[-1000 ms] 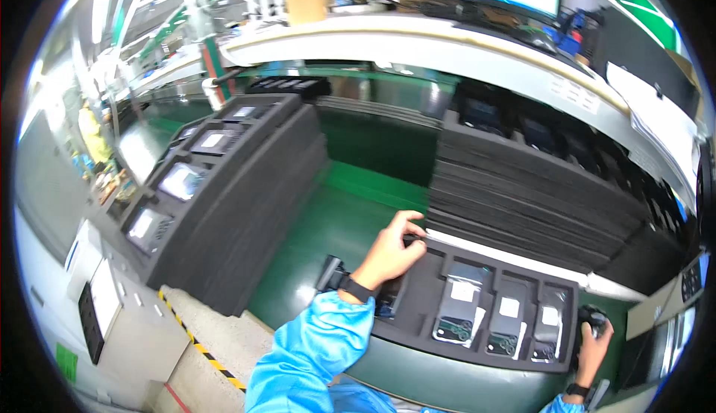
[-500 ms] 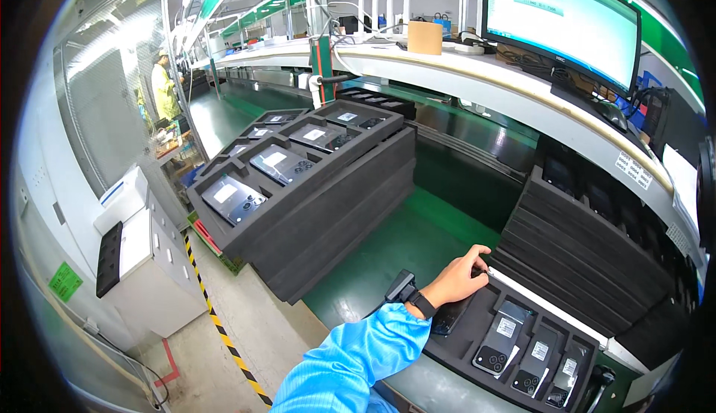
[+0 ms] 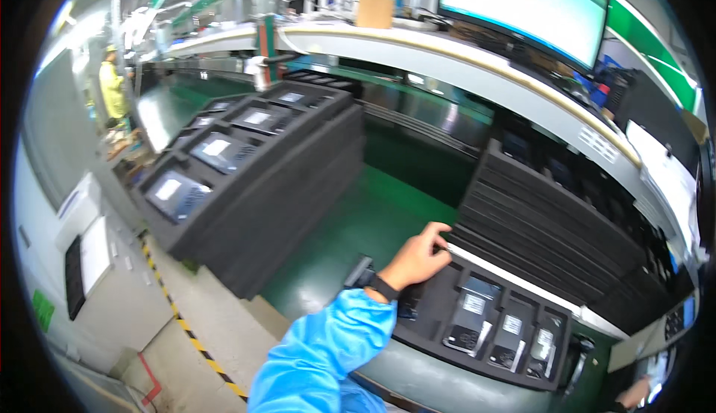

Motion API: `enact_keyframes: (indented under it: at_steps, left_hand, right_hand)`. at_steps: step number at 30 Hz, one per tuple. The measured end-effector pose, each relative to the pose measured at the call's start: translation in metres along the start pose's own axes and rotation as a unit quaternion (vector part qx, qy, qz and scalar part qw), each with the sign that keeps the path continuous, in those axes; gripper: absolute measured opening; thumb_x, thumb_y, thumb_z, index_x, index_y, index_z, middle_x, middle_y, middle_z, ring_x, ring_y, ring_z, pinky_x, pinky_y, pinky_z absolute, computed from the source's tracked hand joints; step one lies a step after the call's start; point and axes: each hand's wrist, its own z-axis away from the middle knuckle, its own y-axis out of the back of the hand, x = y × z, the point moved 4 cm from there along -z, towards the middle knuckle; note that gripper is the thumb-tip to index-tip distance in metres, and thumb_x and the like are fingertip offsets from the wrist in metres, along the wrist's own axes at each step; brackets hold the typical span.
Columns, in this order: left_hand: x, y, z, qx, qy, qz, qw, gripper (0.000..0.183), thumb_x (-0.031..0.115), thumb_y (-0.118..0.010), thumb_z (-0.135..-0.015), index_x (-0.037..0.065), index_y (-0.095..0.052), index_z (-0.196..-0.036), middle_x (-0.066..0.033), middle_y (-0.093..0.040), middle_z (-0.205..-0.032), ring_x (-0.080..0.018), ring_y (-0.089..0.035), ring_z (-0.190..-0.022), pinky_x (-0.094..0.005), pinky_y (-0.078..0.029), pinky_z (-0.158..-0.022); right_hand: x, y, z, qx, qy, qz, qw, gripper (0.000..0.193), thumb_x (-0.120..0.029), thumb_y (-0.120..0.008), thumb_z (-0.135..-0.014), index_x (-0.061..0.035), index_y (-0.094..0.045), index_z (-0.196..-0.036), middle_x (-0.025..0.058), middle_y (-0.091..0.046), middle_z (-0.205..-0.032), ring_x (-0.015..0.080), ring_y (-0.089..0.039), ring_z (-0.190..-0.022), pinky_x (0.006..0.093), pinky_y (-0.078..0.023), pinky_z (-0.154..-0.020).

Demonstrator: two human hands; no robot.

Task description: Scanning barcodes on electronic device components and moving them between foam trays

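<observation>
foam tray (image 3: 436, 316): black, with a row of pockets, lying on the green belt (image 3: 358, 227) right in front of me, its near edge hanging over the belt's lip.
left hand (image 3: 419, 258): my fingers (image 3: 438, 230) curl over the tray's far left corner, thumb below it. it looks like a loose grip on the foam rim, but i cannot tell how firmly it closes.
left sleeve (image 3: 328, 357): light blue, with a dark wristband (image 3: 382, 288) at the cuff.
phones (image 3: 468, 316): three dark phones, each with a white label, lie in the pockets to the right of my hand, so the foam keeps them apart.
right hand (image 3: 634, 394): only a sliver shows at the lower right edge. i cannot tell whether it is open or what it holds.
left stack (image 3: 246, 189): black trays piled high to my left, the top one holding more phones.
right stack (image 3: 552, 219): more black trays piled just behind my tray.
monitor (image 3: 522, 7): on the shelf above.
other person (image 3: 113, 89): far left, in yellow.
</observation>
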Motion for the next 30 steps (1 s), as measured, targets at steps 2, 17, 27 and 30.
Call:
enact_keyframes:
  at_steps: [2,17,27,30]
  left_hand:
    - [-0.001,0.000,0.000,0.007,-0.004,-0.002,1.000,0.051,0.010,-0.069,-0.084,0.006,-0.053,-0.132,-0.0101,-0.074,-0.100,-0.0224,-0.070,-0.090,-0.0347,-0.055,-0.082]
    - [-0.008,0.004,-0.003,-0.028,0.029,0.102,0.994,0.050,-0.001,-0.060,-0.086,0.000,-0.048,-0.135,-0.0118,-0.070,-0.107,-0.0153,-0.063,-0.098,-0.0305,-0.050,-0.091]
    - [-0.004,0.002,-0.002,-0.017,0.027,0.079,0.996,0.045,0.010,-0.066,-0.085,0.002,-0.056,-0.128,-0.0142,-0.070,-0.109,-0.0233,-0.066,-0.104,-0.0367,-0.049,-0.096]
    - [0.005,0.001,0.000,-0.021,-0.008,-0.055,0.998,0.046,0.017,-0.067,-0.084,0.003,-0.058,-0.127,-0.0157,-0.065,-0.118,-0.0294,-0.062,-0.114,-0.0403,-0.048,-0.100]
  right_hand:
    - [-0.056,-0.012,0.099,-0.052,-0.061,-0.210,0.975,0.022,-0.011,-0.059,-0.091,-0.0019,-0.072,-0.105,0.0015,-0.062,-0.079,0.0108,-0.049,-0.057,0.0287,-0.042,-0.052]
    - [-0.553,-0.080,0.514,-0.841,0.087,-0.132,0.517,0.031,-0.026,-0.060,-0.100,0.0008,-0.067,-0.086,0.0081,-0.069,-0.069,0.0164,-0.063,-0.058,0.0345,-0.049,-0.055]
    - [-0.516,-0.071,0.502,-0.788,0.112,-0.081,0.599,0.041,-0.038,-0.076,-0.089,-0.0002,-0.068,-0.075,0.0106,-0.061,-0.060,0.0161,-0.059,-0.056,0.0342,-0.048,-0.056]
    - [-0.481,-0.059,0.473,-0.712,-0.028,-0.192,0.675,0.027,-0.024,-0.075,-0.092,-0.0002,-0.068,-0.081,0.0004,-0.063,-0.067,0.0054,-0.055,-0.063,0.0257,-0.045,-0.056]
